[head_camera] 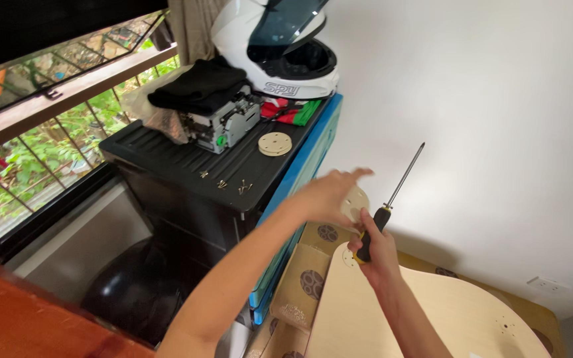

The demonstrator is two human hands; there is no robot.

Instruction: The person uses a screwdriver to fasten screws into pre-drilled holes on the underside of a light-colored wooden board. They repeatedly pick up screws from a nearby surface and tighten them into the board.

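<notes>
My right hand [374,250] is closed around the black and yellow handle of a long screwdriver [400,186], whose shaft points up toward the white wall. My left hand [329,194] reaches forward with fingers spread and holds a small round wooden disc [357,201] with holes. Both hands hover over the near end of a large pale wooden board [426,311] with a rounded edge. A second round wooden disc [275,143] lies on the black ribbed cabinet top [167,159], with several small screws [233,185] near its front edge.
A white helmet [280,46] with a dark visor, black folded cloth [200,86] and a grey metal mechanism [230,122] sit on the cabinet. A blue panel [313,159] leans at its side. A barred window [48,119] is at left. Patterned cardboard [306,278] lies below.
</notes>
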